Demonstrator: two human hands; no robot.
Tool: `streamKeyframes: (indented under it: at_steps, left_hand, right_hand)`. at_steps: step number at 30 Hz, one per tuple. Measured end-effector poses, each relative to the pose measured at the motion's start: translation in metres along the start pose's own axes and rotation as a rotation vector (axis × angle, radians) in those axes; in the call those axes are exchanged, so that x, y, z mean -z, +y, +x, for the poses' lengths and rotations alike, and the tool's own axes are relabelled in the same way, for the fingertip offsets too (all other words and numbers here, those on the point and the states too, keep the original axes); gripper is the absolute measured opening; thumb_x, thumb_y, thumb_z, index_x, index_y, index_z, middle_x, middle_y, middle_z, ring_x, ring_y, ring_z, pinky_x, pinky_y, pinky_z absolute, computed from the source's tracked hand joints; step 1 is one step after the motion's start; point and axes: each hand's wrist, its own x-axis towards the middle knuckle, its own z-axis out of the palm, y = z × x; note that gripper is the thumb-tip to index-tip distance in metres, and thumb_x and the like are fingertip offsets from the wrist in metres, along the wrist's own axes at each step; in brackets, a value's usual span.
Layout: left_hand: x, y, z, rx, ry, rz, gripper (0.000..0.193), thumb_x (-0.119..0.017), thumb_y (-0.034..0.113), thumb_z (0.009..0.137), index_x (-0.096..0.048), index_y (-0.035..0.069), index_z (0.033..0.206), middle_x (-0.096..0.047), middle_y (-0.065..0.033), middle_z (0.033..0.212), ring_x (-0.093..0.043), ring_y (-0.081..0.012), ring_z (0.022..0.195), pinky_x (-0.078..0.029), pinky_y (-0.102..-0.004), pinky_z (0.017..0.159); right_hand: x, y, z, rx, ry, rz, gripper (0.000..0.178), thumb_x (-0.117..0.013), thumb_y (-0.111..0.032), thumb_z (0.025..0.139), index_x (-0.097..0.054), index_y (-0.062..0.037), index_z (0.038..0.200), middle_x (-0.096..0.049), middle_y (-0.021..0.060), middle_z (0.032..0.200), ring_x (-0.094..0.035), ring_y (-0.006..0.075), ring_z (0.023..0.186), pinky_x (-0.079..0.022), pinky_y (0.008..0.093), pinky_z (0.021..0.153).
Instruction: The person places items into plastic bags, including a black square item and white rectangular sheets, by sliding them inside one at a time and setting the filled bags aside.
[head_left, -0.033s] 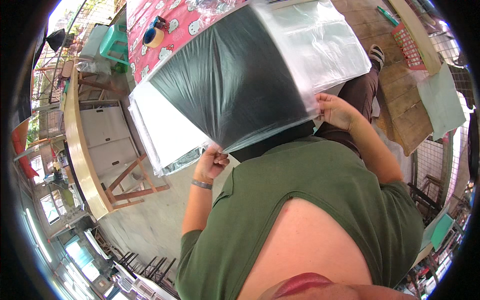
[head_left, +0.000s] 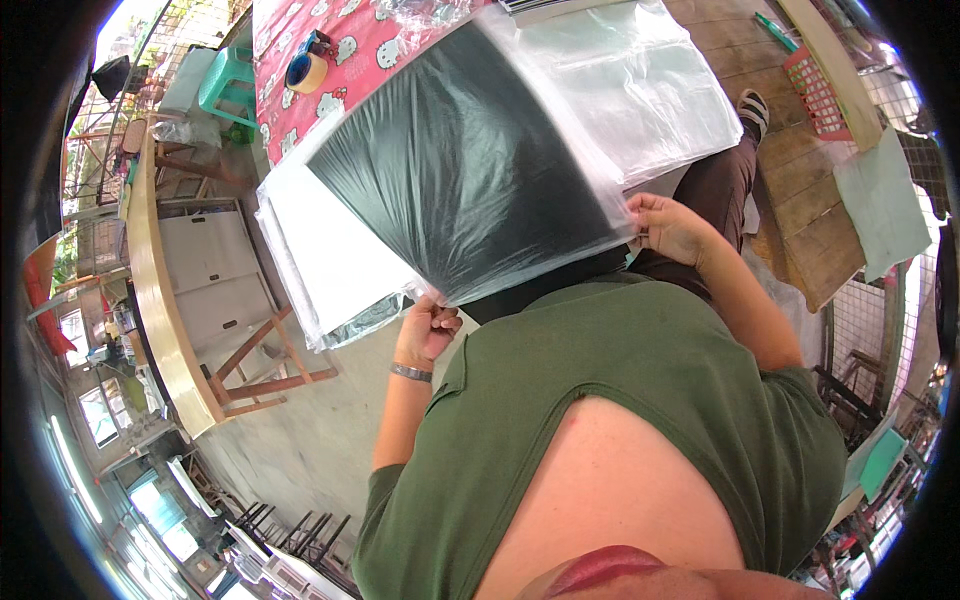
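A clear plastic bag with a black sheet [head_left: 470, 150] inside lies slanted over the table, its near edge drawn toward my body. At the bag's near left corner, my left hand [head_left: 428, 330] is closed in a pinch on the plastic, and creases fan out from there. My right hand [head_left: 668, 225] pinches the near right corner between thumb and fingers. Under the bag, to the left, lies a white sheet [head_left: 345, 250] on a stack edged with clear film. To the right is a pile of clear plastic bags [head_left: 650, 90].
Tape rolls [head_left: 304, 72] sit on the pink patterned tablecloth [head_left: 350, 25] at the far left. A green stool [head_left: 230, 85] stands beyond the table's left side. A red basket [head_left: 815, 95] rests by a wooden bench [head_left: 800, 215] on the right. A long wooden-edged counter [head_left: 165, 300] runs along the left.
The bag with the black sheet has shifted slightly to the right and nearer. My left hand has moved a little to the right; both hands keep their pinch.
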Motion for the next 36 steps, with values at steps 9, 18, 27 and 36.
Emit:
streamKeyframes:
  at_steps: [9, 18, 27, 36]
  left_hand:
    - [0.052, -0.088, 0.006, -0.202, 0.343, 0.476, 0.025, -0.056, 0.031, 0.088, -0.053, 0.009, 0.078, -0.053, 0.001, 0.067, -0.047, -0.0101, 0.052, -0.041, -0.0263, 0.05]
    - [-0.019, -0.111, -0.013, -0.517, 0.608, 0.801, 0.026, -0.061, 0.029, 0.086, -0.055, 0.005, 0.079, -0.056, -0.0014, 0.063, -0.048, -0.0093, 0.053, -0.039, -0.027, 0.049]
    - [-0.014, 0.014, -0.077, -0.991, 0.376, 0.294, 0.025, -0.048, 0.02, 0.093, -0.038, 0.0, 0.103, -0.056, -0.0096, 0.072, -0.064, -0.0287, 0.061, -0.055, -0.0388, 0.062]
    - [0.136, 0.1, -0.069, -1.044, 0.561, 0.168, 0.017, -0.042, 0.013, 0.094, -0.042, -0.001, 0.103, -0.053, -0.008, 0.07, -0.061, -0.0226, 0.059, -0.054, -0.0399, 0.066]
  right_hand:
    - [0.002, 0.047, -0.013, 0.074, 0.275, -0.344, 0.014, -0.059, -0.008, 0.084, -0.057, 0.0011, 0.094, -0.059, 0.0037, 0.084, -0.054, 0.011, 0.075, -0.044, 0.0241, 0.072]
    - [-0.01, 0.02, -0.003, 0.333, 0.386, -1.269, 0.018, -0.064, -0.015, 0.075, -0.062, -0.0003, 0.085, -0.06, 0.0129, 0.077, -0.058, 0.0217, 0.069, -0.046, 0.0318, 0.066]
    - [0.017, -0.023, 0.062, 0.724, 0.932, -1.653, 0.019, -0.063, -0.02, 0.077, -0.061, -0.005, 0.088, -0.055, 0.0111, 0.097, -0.051, 0.0317, 0.097, -0.042, 0.0424, 0.078]
    - [0.004, -0.026, 0.066, 0.946, 0.804, -1.0, 0.018, -0.061, 0.002, 0.077, -0.054, -0.0019, 0.093, -0.058, 0.0068, 0.08, -0.057, 0.0157, 0.076, -0.044, 0.0258, 0.069]
